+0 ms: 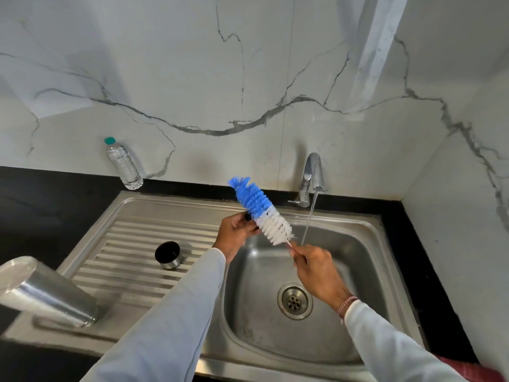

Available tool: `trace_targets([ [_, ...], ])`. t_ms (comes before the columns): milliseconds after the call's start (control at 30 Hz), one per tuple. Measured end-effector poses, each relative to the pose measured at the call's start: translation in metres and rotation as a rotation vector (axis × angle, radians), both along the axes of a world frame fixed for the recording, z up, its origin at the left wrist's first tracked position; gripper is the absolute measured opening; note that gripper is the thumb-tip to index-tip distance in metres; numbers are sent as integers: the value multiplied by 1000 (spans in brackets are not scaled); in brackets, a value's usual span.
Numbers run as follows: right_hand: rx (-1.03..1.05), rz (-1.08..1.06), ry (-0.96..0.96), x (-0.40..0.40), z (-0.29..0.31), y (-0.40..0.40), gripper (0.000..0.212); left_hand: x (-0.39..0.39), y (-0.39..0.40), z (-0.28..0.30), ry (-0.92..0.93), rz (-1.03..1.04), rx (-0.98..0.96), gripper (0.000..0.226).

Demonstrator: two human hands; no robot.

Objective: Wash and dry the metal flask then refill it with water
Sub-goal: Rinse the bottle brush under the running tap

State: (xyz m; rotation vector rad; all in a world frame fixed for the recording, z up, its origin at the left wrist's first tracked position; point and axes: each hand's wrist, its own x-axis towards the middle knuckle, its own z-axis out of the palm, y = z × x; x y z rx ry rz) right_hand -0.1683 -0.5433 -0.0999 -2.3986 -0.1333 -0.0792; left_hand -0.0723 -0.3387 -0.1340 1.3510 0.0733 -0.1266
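Metal flask upside down, near left, leaning. Right hand pinches brush handle, bristles pointing far-left. Left hand curled around small dark thing.

Flask on the drainboard at left, cap behind it, basin to the right — tap behind, bottle by the wall.
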Motion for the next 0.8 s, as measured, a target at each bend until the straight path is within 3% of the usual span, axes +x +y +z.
trace_targets([
  [100, 158, -10, 99, 8, 10, 7, 25, -3, -4, 1, 17, -50, -204, 27],
  [233, 379, -42, 231, -5, 7, -3, 31, -2, 4, -1, 55, -97, -323, 30],
  [400, 455, -60, 306, 5, 6, -3, 37, -11, -6, -6, 129, -128, -344, 27],
  [600, 888, -31, 586, -2, 7, -15, 24, -5, -1, -1, 105, -93, -401, 30],
  [800, 927, -68, 612, 10, 19, -10, 26, -17, -16, -8, 121, -241, -305, 49],
])
